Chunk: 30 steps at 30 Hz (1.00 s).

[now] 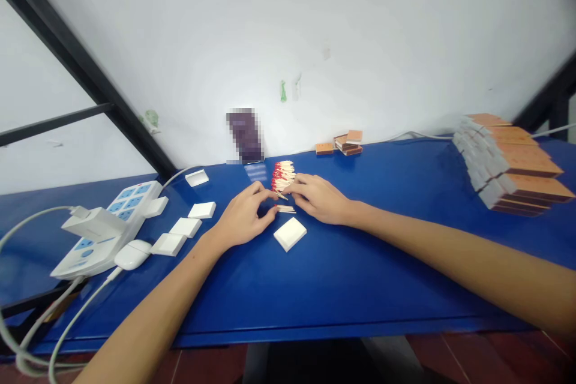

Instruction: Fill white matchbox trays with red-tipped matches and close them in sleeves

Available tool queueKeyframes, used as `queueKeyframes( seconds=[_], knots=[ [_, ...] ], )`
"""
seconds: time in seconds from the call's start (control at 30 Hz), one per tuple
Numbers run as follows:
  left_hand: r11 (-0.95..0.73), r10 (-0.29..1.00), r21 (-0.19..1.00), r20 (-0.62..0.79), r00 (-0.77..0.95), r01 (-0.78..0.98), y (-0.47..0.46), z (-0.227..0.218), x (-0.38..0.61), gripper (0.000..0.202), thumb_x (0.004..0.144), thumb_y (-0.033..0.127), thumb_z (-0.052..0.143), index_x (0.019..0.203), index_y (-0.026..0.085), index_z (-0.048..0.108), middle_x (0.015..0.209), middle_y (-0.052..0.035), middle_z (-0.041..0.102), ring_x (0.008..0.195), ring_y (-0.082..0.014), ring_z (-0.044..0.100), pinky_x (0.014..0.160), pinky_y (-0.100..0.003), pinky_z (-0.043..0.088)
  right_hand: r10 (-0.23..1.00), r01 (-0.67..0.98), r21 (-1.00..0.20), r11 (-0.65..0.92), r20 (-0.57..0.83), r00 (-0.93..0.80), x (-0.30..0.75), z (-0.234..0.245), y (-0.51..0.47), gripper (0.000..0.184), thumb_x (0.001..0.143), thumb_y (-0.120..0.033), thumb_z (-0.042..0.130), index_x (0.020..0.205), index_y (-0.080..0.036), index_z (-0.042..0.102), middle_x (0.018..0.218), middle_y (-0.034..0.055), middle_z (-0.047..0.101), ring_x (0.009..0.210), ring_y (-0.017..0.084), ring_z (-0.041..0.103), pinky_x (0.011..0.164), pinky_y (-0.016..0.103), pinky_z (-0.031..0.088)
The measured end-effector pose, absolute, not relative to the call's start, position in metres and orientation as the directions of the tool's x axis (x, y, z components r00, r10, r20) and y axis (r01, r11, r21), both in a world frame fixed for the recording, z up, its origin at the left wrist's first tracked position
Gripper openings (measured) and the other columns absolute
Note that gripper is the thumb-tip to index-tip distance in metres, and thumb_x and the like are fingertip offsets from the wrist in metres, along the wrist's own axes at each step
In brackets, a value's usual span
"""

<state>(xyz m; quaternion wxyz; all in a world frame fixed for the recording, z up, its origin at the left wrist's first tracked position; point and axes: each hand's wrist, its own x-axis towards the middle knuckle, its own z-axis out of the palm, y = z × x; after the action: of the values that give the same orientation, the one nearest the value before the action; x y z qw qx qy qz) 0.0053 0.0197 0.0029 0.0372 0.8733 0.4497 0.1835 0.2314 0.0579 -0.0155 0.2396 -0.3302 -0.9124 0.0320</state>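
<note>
A pile of red-tipped matches lies on the blue table, heads to the left. My right hand is at the pile's near edge, its thumb and fingertips closed around a match or two. From the other side my left hand reaches in, thumb and index finger apart, the index fingertip close to those same matches. A small row of matches lies between the hands, with my left thumb at its heads. Just nearer to me is a white matchbox tray; whether it is upside down I cannot tell.
Several white trays lie at the left, beside a power strip with chargers, a white case and cables. Stacked matchboxes stand at the right. More matchboxes and a blurred phone-like object are by the wall.
</note>
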Motion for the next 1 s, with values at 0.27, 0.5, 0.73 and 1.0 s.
queueKeyframes(
  seconds=[0.27,0.5,0.73,1.0],
  knots=[
    [-0.450,0.865,0.184,0.333,0.376,0.874,0.026,0.002,0.003,0.029,0.090,0.025,0.044,0.112,0.020,0.062,0.096,-0.0044,0.058,0.089,-0.0210,0.059,0.077,-0.034,0.047,0.736,0.680,-0.301,0.669,0.395,-0.550,0.227,-0.009,0.055,0.019,0.093,-0.029,0.050,0.091,-0.019,0.066,0.085,0.0026,0.064,0.071,0.013,0.051,0.063,0.025,0.030],
    [-0.435,0.874,0.144,0.304,0.378,0.889,0.029,-0.004,0.000,0.027,0.090,0.025,0.045,0.108,0.022,0.064,0.091,-0.0041,0.058,0.084,-0.0203,0.059,0.072,-0.032,0.046,0.767,0.730,-0.254,0.635,0.323,-0.555,0.220,-0.001,0.058,0.020,0.088,-0.036,0.056,0.081,-0.022,0.069,0.084,0.0022,0.068,0.071,0.014,0.055,0.060,0.026,0.029],
    [-0.436,0.864,0.094,0.320,0.388,0.895,0.028,-0.003,-0.001,0.026,0.092,0.027,0.045,0.108,0.021,0.064,0.092,-0.0042,0.058,0.083,-0.0198,0.059,0.072,-0.032,0.045,0.798,0.781,-0.176,0.599,0.217,-0.563,0.211,0.004,0.064,0.026,0.086,-0.043,0.057,0.083,-0.022,0.073,0.087,0.0062,0.071,0.079,0.019,0.062,0.061,0.027,0.034],
    [-0.452,0.849,0.018,0.316,0.424,0.892,0.026,0.000,-0.002,0.026,0.092,0.027,0.044,0.106,0.022,0.065,0.091,-0.0042,0.058,0.080,-0.0189,0.058,0.069,-0.031,0.044,0.859,0.854,-0.097,0.511,0.074,-0.506,0.193,0.024,0.062,0.021,0.081,-0.028,0.055,0.085,-0.021,0.074,0.089,0.0105,0.072,0.078,0.024,0.066,0.062,0.029,0.040]
  ],
)
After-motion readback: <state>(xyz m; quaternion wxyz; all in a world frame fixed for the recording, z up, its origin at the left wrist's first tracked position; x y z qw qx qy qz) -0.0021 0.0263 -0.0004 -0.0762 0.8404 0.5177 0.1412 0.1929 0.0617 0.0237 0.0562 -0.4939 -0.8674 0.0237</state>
